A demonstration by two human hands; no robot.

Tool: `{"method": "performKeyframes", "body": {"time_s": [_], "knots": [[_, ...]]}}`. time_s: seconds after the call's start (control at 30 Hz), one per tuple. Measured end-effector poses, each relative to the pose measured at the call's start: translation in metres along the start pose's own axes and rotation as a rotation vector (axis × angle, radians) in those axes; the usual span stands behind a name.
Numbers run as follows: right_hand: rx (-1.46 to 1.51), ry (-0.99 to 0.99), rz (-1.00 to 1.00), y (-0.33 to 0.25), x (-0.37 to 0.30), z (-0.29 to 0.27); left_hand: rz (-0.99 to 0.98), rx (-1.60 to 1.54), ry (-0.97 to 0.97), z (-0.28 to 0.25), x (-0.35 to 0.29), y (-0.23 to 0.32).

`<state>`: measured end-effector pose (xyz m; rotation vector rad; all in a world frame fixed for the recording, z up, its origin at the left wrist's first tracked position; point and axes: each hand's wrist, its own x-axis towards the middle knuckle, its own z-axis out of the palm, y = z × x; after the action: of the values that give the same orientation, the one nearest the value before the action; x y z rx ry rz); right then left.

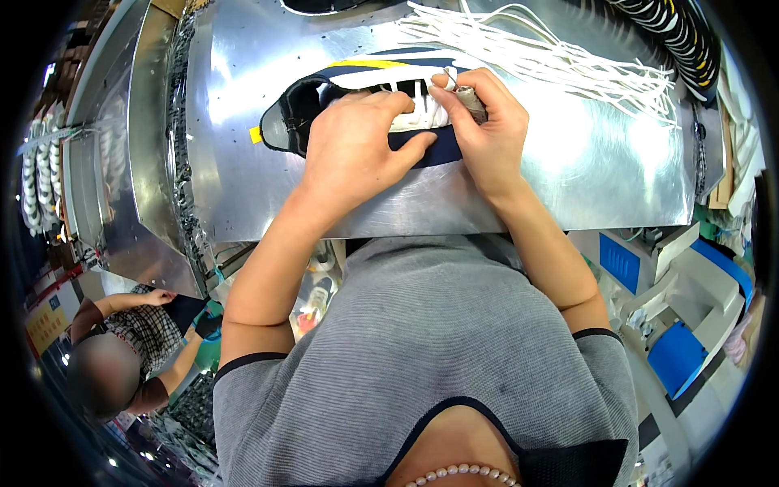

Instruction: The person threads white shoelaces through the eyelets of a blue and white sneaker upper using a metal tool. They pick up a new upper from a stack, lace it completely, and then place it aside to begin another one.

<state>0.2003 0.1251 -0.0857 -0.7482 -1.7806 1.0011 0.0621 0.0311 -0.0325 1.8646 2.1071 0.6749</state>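
A navy shoe upper with a yellow stripe and black lining lies on its side across the metal table, heel end to the left. White shoelace crosses its throat in several rows. My left hand grips the upper, its fingertips at the opening beside the lace rows and its thumb on the near navy side. At the right end of the rows, my right hand pinches a white lace loop between thumb and forefinger. A greyish-brown wrap covers one of its fingers. The lace's other end is hidden.
Loose white laces lie in a bundle at the back right. A row of dark, striped shoe parts stands in the far right corner. The metal table ends just before my body. Another person works at the lower left.
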Motion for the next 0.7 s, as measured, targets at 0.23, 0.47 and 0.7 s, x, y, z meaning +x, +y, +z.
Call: {"method": "performKeyframes", "body": {"time_s": [0.23, 0.47, 0.7], "knots": [[0.026, -0.045, 0.049, -0.002, 0.000, -0.006, -0.070, -0.002, -0.015, 0.002, 0.000, 0.002], [-0.069, -0.395, 0.439, -0.043, -0.031, -0.051, -0.001, -0.029, 0.077, 0.010, -0.004, -0.006], [-0.055, -0.397, 0.434, -0.034, -0.030, -0.046, 0.080, -0.050, 0.107, 0.011, -0.002, -0.008]]}}
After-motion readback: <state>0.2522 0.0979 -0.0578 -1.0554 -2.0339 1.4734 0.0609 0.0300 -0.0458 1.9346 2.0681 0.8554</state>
